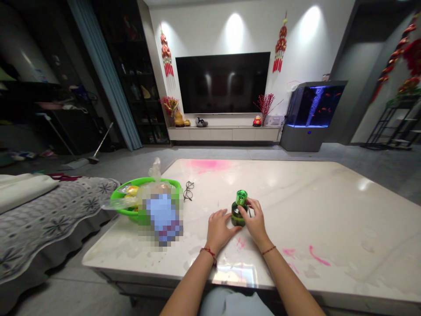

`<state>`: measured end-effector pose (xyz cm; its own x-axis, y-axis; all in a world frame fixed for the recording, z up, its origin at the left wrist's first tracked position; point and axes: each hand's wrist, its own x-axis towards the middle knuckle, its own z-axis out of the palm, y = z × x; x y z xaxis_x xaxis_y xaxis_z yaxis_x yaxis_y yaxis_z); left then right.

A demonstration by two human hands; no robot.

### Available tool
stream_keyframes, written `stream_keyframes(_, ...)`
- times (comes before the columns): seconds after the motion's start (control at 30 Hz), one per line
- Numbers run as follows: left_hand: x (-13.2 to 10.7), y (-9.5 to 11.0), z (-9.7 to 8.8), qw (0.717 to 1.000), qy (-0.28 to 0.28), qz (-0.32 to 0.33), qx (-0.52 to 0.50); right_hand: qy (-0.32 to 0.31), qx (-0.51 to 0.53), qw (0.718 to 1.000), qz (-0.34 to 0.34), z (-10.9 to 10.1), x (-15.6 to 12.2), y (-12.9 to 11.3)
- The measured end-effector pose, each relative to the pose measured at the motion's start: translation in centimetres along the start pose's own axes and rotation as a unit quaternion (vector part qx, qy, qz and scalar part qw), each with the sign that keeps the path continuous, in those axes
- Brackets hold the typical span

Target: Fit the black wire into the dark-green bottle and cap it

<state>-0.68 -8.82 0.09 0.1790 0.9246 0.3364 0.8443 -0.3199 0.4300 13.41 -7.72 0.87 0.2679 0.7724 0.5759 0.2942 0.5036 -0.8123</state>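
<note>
Although well left of both hands, green basket (144,186) and glasses (188,191) on the table (296,206); next, left grip (219,230) spread, just beside an upright green-capped bottle (237,217); right grip (255,221) pinching it near the top. Risk: a slip or sideways push tipping it over on the glossy surface.

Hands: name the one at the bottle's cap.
The right hand reaches the green cap of the bottle; the left hand sits lower, beside the bottle's body.
</note>
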Motion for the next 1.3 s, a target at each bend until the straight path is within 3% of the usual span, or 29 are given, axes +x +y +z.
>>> stream_keyframes(1.3, 0.1, 0.2, -0.2, 1.000, -0.003, 0.007, 0.018, 0.043, 0.033, 0.997, 0.062, -2.4, 0.4, 0.8)
